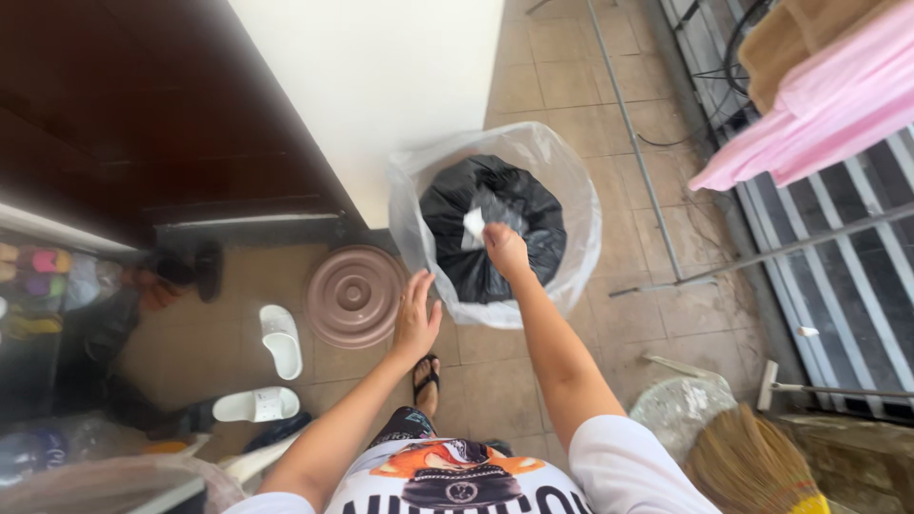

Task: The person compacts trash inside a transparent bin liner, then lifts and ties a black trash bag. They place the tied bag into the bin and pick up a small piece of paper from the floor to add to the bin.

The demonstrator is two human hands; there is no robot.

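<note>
Head camera, looking straight down.
It faces the tiled floor (533,381) from standing height, arms reaching forward into the middle; there is no second view.

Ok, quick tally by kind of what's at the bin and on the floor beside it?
Clear bin liner: 1
Black rubbish bag, gripped by the right hand: 1
Round brown lid, by the left hand: 1
White slippers: 2
Broom: 1
Total: 6
</note>
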